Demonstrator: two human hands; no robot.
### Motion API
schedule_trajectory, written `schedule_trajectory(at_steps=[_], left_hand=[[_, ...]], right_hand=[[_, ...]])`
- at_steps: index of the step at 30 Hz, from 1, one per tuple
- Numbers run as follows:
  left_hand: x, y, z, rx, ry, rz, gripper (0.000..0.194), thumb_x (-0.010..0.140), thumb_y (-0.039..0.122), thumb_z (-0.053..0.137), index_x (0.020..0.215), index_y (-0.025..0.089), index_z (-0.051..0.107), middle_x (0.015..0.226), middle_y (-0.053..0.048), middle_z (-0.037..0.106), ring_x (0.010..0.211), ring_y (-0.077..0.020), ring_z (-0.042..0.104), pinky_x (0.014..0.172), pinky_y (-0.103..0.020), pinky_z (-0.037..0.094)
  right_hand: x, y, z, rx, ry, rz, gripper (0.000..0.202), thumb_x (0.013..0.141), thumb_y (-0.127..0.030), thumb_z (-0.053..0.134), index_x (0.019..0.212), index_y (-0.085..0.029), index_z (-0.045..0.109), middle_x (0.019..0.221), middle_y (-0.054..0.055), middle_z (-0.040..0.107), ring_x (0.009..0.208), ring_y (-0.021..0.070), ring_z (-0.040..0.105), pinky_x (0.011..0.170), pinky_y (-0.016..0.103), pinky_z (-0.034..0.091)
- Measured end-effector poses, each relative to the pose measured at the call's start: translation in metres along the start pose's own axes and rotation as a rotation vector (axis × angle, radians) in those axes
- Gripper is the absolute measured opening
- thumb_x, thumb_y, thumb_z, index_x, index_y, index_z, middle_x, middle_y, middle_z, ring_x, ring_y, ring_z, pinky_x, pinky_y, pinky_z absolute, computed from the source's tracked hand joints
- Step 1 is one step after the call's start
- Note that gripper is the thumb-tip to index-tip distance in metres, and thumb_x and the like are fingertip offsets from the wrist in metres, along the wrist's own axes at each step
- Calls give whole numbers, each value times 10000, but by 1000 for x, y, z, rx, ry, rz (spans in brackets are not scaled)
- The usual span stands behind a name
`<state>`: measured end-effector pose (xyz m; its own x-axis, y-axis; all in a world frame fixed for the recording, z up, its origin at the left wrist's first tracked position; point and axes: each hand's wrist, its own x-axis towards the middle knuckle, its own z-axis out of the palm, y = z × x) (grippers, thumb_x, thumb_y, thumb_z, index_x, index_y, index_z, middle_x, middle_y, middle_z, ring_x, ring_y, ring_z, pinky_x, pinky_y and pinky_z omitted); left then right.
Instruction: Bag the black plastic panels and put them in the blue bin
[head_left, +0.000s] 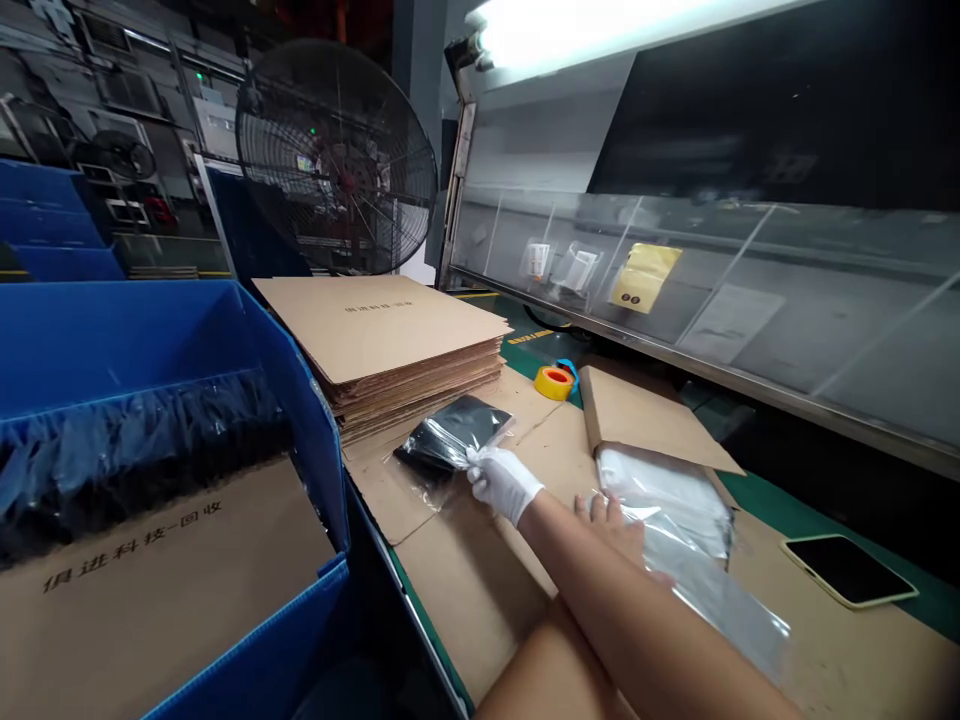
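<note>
My right hand point(507, 484), in a white glove, pinches the near right edge of a clear plastic bag with a flat black item point(459, 430) inside. The bagged item lies on brown cardboard beside a tall stack of cardboard sheets point(382, 325). My right forearm crosses over my left arm. Bare, my left hand point(619, 535) rests with fingers apart at the left edge of the clear plastic bags point(675, 500), partly hidden by the right forearm. One loose clear bag point(727, 610) extends to the right of it.
At left stands a blue bin point(334, 470) with bagged black items point(142, 440) and a cardboard sheet point(150, 590). Yellow tape point(555, 383) lies behind the hands, a cardboard box point(652, 415) behind the bags, and a phone point(850, 569) at right. A large fan point(337, 160) stands behind.
</note>
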<state>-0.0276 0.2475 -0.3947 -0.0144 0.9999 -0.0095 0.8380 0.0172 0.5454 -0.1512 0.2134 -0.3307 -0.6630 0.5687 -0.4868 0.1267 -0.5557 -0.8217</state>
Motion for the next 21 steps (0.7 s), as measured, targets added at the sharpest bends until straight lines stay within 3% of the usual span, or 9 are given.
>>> schedule_trajectory(at_steps=[3, 12, 14, 17, 21], left_hand=[[5, 1, 1, 43, -13, 3, 781, 776, 642, 506, 1412, 200, 411, 1553, -157, 194, 1434, -353, 94, 1129, -588, -32], [4, 0, 4, 32, 25, 14, 795, 772, 698, 451, 1393, 201, 435, 1541, -162, 228, 1429, -354, 116, 1131, -575, -35], [4, 0, 4, 29, 34, 15, 822, 754, 722, 455, 1390, 202, 441, 1541, -163, 228, 1429, -353, 120, 1132, -576, -30], [4, 1, 5, 30, 47, 6, 822, 751, 728, 453, 1387, 207, 449, 1542, -151, 234, 1430, -344, 127, 1136, -572, -17], [-1, 6, 4, 49, 73, -4, 800, 781, 699, 437, 1399, 190, 437, 1539, -146, 246, 1428, -340, 127, 1139, -563, -29]], right_hand=[[6, 12, -2, -39, 13, 29, 153, 922, -283, 550, 907, -131, 548, 656, -68, 457, 430, 17, 338, 355, 133, 269], [8, 26, 11, -104, 21, 33, 197, 899, -184, 548, 739, -164, 435, 544, -108, 353, 368, 7, 281, 322, 119, 155], [8, 26, 11, -120, 2, 32, 208, 869, -164, 579, 720, -166, 433, 525, -105, 380, 367, 6, 311, 326, 106, 187], [4, 23, 8, -160, -71, 64, 170, 807, -166, 645, 734, -163, 492, 540, -57, 514, 419, 35, 456, 368, 110, 337], [0, 20, -1, -198, -63, 108, 232, 772, -320, 695, 810, -182, 513, 548, -17, 588, 426, 111, 546, 365, 185, 417]])
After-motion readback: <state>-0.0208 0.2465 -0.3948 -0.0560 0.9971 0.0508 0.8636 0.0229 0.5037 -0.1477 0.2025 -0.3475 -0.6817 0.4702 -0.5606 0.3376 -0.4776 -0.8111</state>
